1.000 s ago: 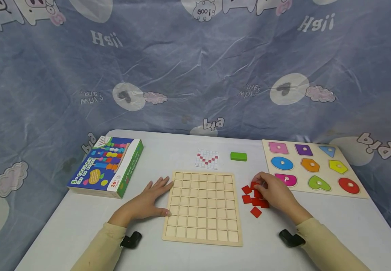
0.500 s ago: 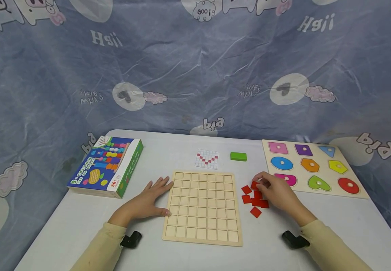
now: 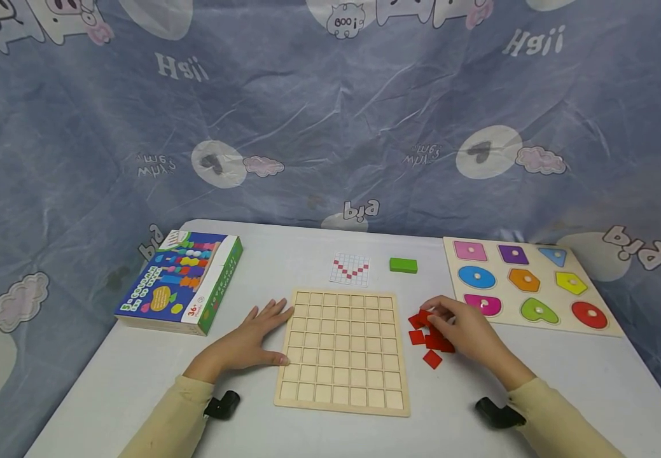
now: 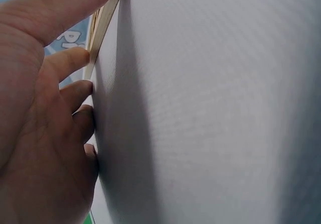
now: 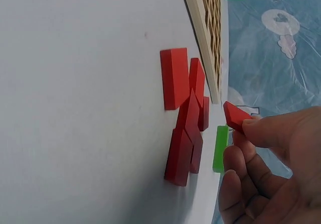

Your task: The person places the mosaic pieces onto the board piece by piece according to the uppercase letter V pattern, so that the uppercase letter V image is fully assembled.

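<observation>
A wooden grid board (image 3: 343, 350) lies in the middle of the white table, its square cells bare. My left hand (image 3: 252, 340) rests at its left side, fingers spread, with thumb and fingertips touching the frame; the left wrist view shows the board's edge (image 4: 106, 25) against them. To the right of the board my right hand (image 3: 467, 331) pinches a red square tile (image 5: 234, 116) between thumb and finger, raised above the table. Below it several more red tiles (image 5: 176, 78) lie in a loose cluster, some partly hidden by the hand in the head view.
A pattern card (image 3: 350, 268) with a red V and a green block (image 3: 403, 265) lie behind the board. A shape puzzle board (image 3: 530, 283) is at the back right. A blue and green box (image 3: 178, 280) sits at the left.
My right hand has lifted a red tile off the cluster and shifted it slightly left. The left hand has stayed in place at the board.
</observation>
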Motion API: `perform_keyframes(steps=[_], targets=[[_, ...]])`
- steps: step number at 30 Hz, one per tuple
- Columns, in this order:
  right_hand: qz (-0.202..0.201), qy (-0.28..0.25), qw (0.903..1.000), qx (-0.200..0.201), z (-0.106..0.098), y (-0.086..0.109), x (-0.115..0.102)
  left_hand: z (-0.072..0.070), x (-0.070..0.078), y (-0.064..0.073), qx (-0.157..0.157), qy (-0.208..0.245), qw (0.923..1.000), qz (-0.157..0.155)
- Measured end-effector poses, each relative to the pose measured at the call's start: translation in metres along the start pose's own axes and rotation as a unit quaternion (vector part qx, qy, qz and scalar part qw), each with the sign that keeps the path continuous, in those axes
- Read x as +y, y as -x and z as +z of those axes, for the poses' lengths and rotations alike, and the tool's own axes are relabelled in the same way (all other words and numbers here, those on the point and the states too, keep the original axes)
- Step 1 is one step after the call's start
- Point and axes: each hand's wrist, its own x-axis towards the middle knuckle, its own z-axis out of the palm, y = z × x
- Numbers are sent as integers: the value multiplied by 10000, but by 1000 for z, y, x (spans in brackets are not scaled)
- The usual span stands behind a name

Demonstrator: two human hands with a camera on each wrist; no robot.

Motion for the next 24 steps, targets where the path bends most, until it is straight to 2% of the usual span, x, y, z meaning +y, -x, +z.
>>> perform_keyframes(steps=[10,24], targets=[[-71,-231,9997,-71,6,5,-8,1,-2,0,1,11,10000,48],[-321,-296,9990,-132,21,12,-23,2,-4,-1,12,45,10000,42]])
